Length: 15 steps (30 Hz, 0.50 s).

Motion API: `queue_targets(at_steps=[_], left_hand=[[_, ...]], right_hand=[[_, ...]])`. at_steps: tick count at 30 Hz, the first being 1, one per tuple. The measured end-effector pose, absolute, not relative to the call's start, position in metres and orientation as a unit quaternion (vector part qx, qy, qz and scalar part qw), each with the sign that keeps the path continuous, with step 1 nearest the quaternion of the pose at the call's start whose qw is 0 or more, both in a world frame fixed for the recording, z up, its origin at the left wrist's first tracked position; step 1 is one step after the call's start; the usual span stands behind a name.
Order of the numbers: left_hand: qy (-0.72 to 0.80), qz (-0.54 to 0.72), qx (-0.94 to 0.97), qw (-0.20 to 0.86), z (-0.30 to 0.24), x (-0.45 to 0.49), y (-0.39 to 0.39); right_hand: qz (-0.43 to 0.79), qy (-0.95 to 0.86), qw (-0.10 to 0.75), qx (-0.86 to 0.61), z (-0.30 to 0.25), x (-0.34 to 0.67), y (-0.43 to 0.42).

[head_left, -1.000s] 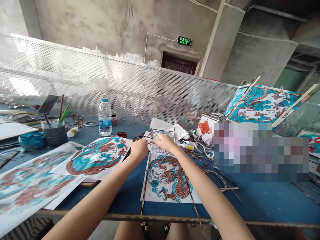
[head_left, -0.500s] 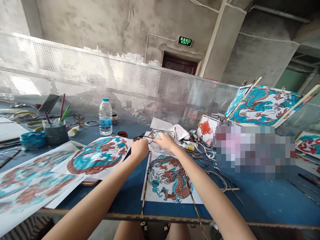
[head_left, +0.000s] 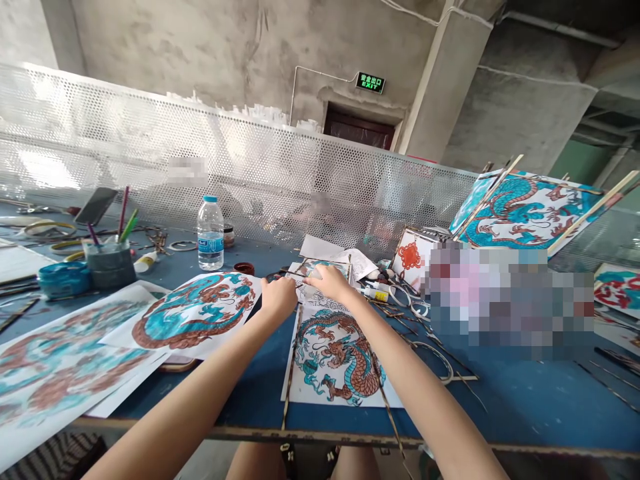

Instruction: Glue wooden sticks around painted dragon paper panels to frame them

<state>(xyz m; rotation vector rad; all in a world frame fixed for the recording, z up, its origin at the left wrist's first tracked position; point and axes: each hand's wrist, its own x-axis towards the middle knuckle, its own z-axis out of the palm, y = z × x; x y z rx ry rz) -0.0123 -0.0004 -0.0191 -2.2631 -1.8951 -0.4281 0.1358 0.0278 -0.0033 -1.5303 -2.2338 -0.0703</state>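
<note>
Both my hands are over the sheets at the middle of the table, close together. My left hand [head_left: 279, 297] is closed, thumb toward the right, and what it grips is hidden. My right hand [head_left: 331, 283] has its fingers bent round something pale and small that I cannot make out. Behind them lie a line-drawn sheet [head_left: 320, 295] and a small coloured picture [head_left: 341, 269]. Nearer me is a dragon painting [head_left: 333, 357] in teal and brown. One thin mottled stick [head_left: 289, 383] lies along its left edge, another [head_left: 389, 402] across its right side, past the table edge.
To the left are more dragon paintings [head_left: 197, 310], a brush pot [head_left: 109, 263], a teal paint jar [head_left: 63, 280] and a water bottle [head_left: 211, 233]. Rings [head_left: 434, 360], sticks and a glue tube [head_left: 376, 294] lie right. A perforated metal screen [head_left: 260, 180] runs behind the table.
The view has shifted very slightly. My hands keep the same place and grip, and the papers and sticks show no clear movement.
</note>
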Motion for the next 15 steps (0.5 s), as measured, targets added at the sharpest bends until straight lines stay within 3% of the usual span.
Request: queue_targets(at_steps=[15], left_hand=[[-0.633,-0.144,-0.757,0.077,-0.0201,-0.0121,-0.0008]], right_hand=[[-0.013,-0.8,0.241,-0.55,-0.0024,0.1344,0.0257]])
